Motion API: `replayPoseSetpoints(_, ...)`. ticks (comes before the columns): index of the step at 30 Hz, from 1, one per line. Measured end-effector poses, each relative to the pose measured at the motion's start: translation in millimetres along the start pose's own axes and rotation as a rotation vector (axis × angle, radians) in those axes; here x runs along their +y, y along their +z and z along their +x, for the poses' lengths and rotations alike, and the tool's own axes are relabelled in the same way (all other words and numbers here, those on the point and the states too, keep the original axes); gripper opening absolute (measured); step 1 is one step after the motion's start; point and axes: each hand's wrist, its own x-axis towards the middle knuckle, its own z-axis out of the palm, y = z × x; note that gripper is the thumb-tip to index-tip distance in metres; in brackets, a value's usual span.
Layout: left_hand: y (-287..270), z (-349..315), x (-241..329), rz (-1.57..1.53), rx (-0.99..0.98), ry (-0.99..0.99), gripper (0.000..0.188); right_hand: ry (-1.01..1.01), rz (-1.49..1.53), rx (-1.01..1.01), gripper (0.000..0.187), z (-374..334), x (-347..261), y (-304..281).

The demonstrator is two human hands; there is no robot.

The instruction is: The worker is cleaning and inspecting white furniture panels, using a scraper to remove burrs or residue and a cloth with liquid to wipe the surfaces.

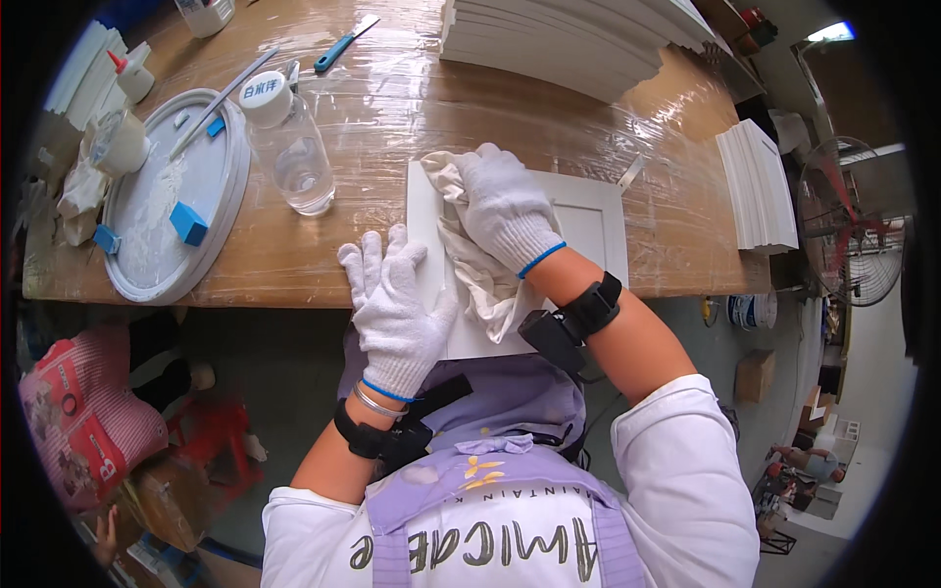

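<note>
A white panel with a recessed frame (591,227) lies at the table's front edge, its near part jutting over it. My right hand (505,206), in a white knit glove with a blue cuff, presses a crumpled off-white cloth (483,284) onto the panel's far left part. The cloth's loose end trails toward me. My left hand (397,309), gloved the same way, rests at the panel's left edge with fingers stretched out and apart. Left of the panel stands a clear bottle with a white cap (302,167), holding some clear liquid.
On the left, a round white lid (147,250) carries blue blocks (188,223), white residue and a stick. A teal-handled scraper (335,54) lies farther back. Stacked white panels (549,44) stand at the back, and more panels (757,186) at the right. A fan (851,220) is beyond the table.
</note>
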Motion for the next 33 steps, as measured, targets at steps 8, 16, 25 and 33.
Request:
replayPoseSetpoints(8,-6,4,11,-0.015,0.012,0.040,0.048,0.349,-0.058,0.091,0.022,-49,102,-21)
replayPoseSetpoints(16,0,2,9,0.042,0.029,0.007,0.045,0.379,-0.011,-0.010,0.025,-40,74,-20)
replayPoseSetpoints(25,3,3,10,0.060,0.013,0.044,0.046,0.304,-0.075,0.022,0.022,-38,61,-18)
replayPoseSetpoints(33,0,1,11,0.062,0.028,0.051,0.046,0.727,-0.080,-0.141,0.022,-50,135,-38)
